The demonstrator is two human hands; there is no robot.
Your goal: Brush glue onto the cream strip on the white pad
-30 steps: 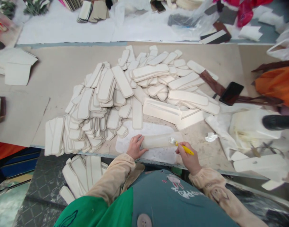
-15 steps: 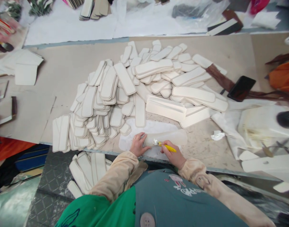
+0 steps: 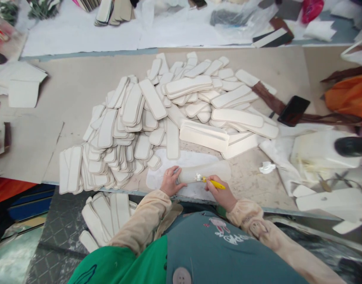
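Evidently the work centres on one pale strip (image 3: 214, 169), which lies flat on the white sheet (image 3: 195, 155), slanting slightly, its right end at or just past that sheet's right side. The left hand (image 3: 170, 182) is on the sheet's left half, thumb and fingers spread wide about the strip's left end. That looks like the right anchor: light pressure at the very end should stop the strip sliding, with the fingertips clear of the bristles.

The right hand (image 3: 223, 192), at the sheet's near right, is closed around the yellow handle of a brush (image 3: 215, 183). The bristles carry a white substance and sit over the strip, towards its left portion; whether they press or only skim, I cannot tell. Good work here would mean a shallow brush angle, long even strokes along the strip, and a thin coat carried right to the edges, letting any overrun fall on the sheet.

Beyond the sheet's far side spreads a large heap of similar strips (image 3: 132, 104), with a folded piece (image 3: 203, 136) just off its far right; drips there would be best avoided. Right of the sheet lie a crumpled white scrap (image 3: 267, 167) and, farther off, a whitish container (image 3: 315, 150).
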